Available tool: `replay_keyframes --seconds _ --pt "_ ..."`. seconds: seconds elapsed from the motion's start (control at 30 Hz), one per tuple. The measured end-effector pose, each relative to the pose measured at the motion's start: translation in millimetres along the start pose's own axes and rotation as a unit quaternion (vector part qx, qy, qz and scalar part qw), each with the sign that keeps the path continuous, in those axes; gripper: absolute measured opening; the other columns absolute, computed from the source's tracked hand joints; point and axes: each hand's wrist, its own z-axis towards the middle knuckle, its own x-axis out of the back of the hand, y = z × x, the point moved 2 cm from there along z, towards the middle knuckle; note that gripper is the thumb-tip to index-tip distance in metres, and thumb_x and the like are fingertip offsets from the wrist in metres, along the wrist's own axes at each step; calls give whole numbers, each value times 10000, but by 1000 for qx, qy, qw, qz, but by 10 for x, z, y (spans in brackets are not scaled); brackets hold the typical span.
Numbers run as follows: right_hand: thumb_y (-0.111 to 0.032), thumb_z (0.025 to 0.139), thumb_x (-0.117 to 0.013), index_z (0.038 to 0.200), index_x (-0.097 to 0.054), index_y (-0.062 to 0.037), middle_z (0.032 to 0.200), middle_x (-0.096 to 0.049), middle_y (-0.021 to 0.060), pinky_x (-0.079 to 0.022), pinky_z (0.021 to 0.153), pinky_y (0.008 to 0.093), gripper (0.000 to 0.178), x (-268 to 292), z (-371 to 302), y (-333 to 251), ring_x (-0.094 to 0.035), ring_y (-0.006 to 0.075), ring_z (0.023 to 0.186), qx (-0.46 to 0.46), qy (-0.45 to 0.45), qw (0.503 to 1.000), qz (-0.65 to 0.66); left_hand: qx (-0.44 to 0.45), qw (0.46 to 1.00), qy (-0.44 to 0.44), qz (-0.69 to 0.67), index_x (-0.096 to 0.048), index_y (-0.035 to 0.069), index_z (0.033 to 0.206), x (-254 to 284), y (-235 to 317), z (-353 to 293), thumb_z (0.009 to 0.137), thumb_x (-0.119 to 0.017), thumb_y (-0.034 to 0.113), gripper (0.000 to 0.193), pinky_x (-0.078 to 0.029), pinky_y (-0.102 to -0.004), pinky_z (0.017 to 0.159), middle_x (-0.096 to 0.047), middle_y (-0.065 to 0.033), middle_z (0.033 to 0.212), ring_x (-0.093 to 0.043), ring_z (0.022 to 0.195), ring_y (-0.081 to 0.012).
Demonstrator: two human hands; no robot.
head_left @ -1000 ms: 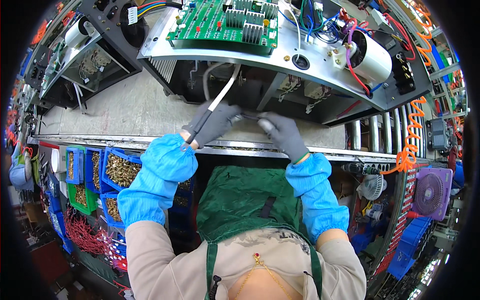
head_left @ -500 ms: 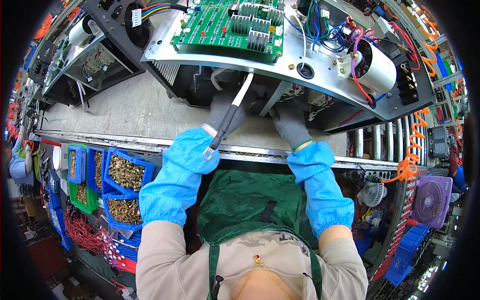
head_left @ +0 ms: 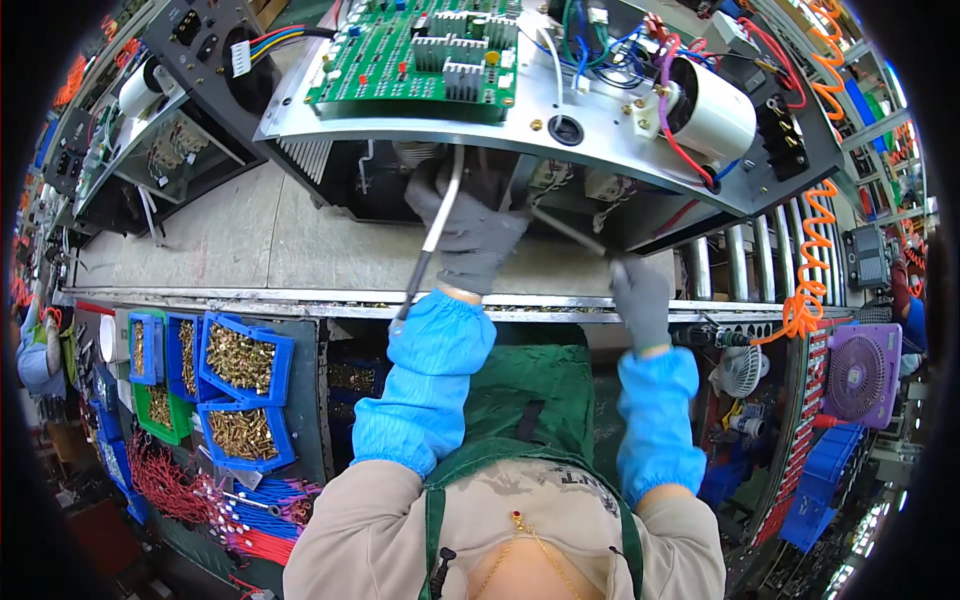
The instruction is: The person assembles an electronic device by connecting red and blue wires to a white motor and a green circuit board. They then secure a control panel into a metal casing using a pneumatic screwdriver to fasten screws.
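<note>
An open equipment chassis with a silver top plate stands on the bench in front of me. My left hand, in a grey glove, reaches into its front opening; the fingertips are lost in shadow. A white cable with a black sleeve hangs out of the opening, across my left hand. My right hand, also gloved, is closed around the outer end of a slim grey rod. The rod's other end points into the opening beside my left hand; whether it is a tool handle I cannot tell.
A green circuit board, loose wires and a white cylinder sit on the chassis. Another chassis stands to the left. Blue bins of brass fasteners lie left, metal rollers and an orange coiled hose right.
My right hand has come out of the chassis toward me and right, now with the rod in it. My left hand shifted right. The view moved, so the chassis appears further left.
</note>
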Motion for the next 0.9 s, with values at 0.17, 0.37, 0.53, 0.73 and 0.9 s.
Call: replay_keyframes --seconds 0.17,0.37,0.53,0.73,0.9 --pt "-189 884 -591 989 -641 -31 662 -586 67 -476 568 300 196 795 -124 -438 -597 176 590 -93 169 921 340 13 973 -215 -79 -594 0 1062 51 30 71 621 -760 239 528 -513 -417 754 -646 -186 976 -629 875 -325" --pt "-100 923 -494 990 -616 11 882 -608 77 -470 574 233 178 1134 217 -644 -576 103 716 7 151 791 592 103 941 -248 -206 -608 22 1042 -207 -111 -7 715 -725 166 376 -503 -333 753 -668 -123 954 -649 822 -231" --pt "-159 903 -537 819 -614 -32 722 -628 123 -482 545 363 171 792 367 -407 -596 250 586 76 34 958 274 94 950 -256 -150 -580 15 1074 -206 -177 27 709 -739 186 433 -501 -341 756 -661 -128 948 -647 823 -238" --pt "-209 846 -540 869 -643 -73 807 -634 182 -497 688 465 172 -517 631 181 -617 370 743 19 48 998 -25 157 914 -370 -61 -515 -25 1169 4 1 123 687 -761 229 597 -481 -360 840 -613 -198 1052 -606 975 -303" --pt "-267 826 -628 890 -621 8 903 -619 221 -468 736 490 282 -475 529 98 -561 458 794 83 284 947 127 -70 985 -15 -157 -312 -31 1396 355 -515 -131 782 -726 207 779 -455 -374 906 -424 -255 1324 -508 1148 -356"
